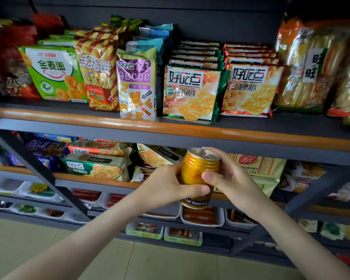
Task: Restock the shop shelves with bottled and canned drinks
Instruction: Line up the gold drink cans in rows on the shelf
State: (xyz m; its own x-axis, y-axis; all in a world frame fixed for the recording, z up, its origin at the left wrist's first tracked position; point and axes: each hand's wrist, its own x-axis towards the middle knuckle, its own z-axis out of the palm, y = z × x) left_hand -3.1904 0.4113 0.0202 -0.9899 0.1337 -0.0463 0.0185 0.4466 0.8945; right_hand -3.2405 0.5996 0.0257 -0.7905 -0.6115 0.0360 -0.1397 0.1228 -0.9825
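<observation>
**Two hands, one gold can**

Both hands grip a gold energy-drink can (pixel 198 174) held in front of the shelving. The left hand (pixel 168 184) wraps the can's lower half from the left, thumb lying across its front. The right hand (pixel 228 176) clasps the upper part from the right, thumb on the front and fingers (pixel 212 151) curled over the silver top rim. The can tilts slightly.

Just behind the hands a shelf (pixel 93 178) carries biscuit packets (pixel 95 165). Below the hands sit white trays of sausages (pixel 201 216). Above them an orange-edged shelf (pixel 190 130) holds snack bags, including walnut-biscuit packs (pixel 192 92) directly above the can.
</observation>
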